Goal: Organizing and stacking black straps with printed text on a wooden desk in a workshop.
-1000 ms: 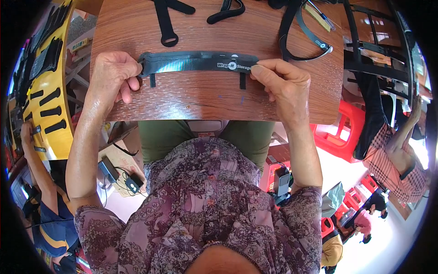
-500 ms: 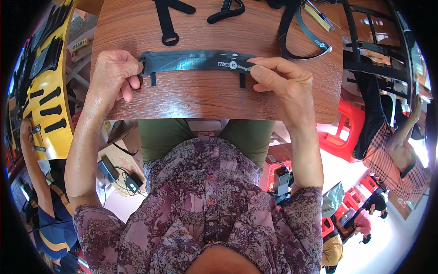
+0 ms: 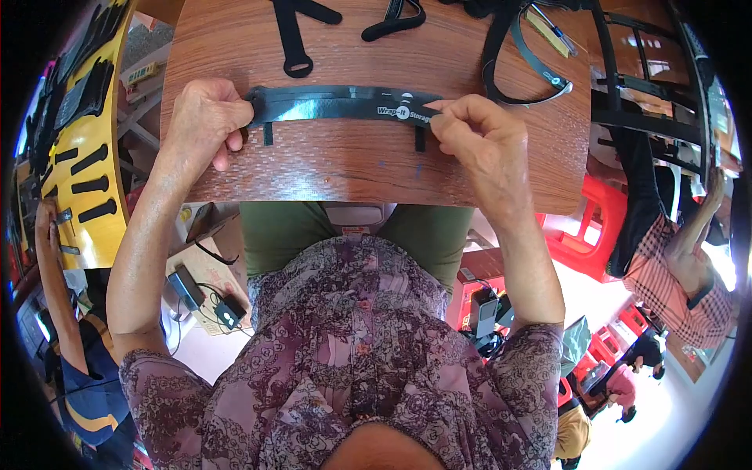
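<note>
One band (image 3: 345,104) lies across the upper middle of the frame, over the wood-grain surface (image 3: 329,172). Two short dark tabs (image 3: 269,135) show below its lower edge, one toward each end. At the top of the frame are a ring-ended strap (image 3: 291,39) left of centre, a bent strap (image 3: 394,29) near the centre and a curved strap (image 3: 491,51) toward the upper right; pieces cross or run off the edge, so a full strap count is uncertain. One pen (image 3: 555,31) and one yellow bar (image 3: 546,33) lie side by side at upper right. Three larger black strips (image 3: 90,186) line up on the yellow surface (image 3: 100,243) at left, near a co-worker's hand (image 3: 48,213).

The band is dark and glossy, slightly arched, with pale bluish glare on its left half and white print toward its right end.

The left hand (image 3: 205,113) pinches the band's left end between thumb and forefinger, the other fingers curled. The right hand (image 3: 487,137) pinches its right end likewise. Both grips are closed on it; whether the band touches the surface cannot be told.
</note>
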`<action>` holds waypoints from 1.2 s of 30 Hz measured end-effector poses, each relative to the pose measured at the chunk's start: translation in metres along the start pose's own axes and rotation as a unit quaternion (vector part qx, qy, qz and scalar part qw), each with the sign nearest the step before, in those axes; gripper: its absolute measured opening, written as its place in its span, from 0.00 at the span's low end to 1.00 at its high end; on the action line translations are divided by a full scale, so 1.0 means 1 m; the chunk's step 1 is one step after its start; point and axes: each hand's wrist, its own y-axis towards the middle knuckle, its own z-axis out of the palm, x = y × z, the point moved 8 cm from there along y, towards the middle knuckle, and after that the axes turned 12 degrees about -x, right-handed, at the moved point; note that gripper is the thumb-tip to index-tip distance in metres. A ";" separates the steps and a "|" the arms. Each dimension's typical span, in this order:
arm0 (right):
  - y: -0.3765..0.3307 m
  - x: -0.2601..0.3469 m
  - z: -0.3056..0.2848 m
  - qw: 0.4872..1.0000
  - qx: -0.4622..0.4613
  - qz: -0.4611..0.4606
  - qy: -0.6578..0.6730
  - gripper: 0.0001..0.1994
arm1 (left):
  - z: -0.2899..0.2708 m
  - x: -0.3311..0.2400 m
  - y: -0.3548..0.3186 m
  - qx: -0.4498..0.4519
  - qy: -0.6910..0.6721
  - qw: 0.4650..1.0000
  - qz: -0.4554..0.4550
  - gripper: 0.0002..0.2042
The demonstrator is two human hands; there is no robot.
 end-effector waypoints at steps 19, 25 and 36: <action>0.012 0.002 -0.006 0.977 -0.049 -0.078 -0.193 0.08 | -0.001 0.003 0.003 -0.003 0.002 1.000 0.010 0.07; 0.018 0.007 -0.001 0.953 -0.033 -0.104 -0.284 0.09 | -0.001 0.004 0.004 0.007 0.007 1.000 0.010 0.07; 0.018 0.001 -0.004 0.960 -0.012 -0.092 -0.263 0.09 | -0.001 0.003 0.004 0.021 -0.013 1.000 0.007 0.06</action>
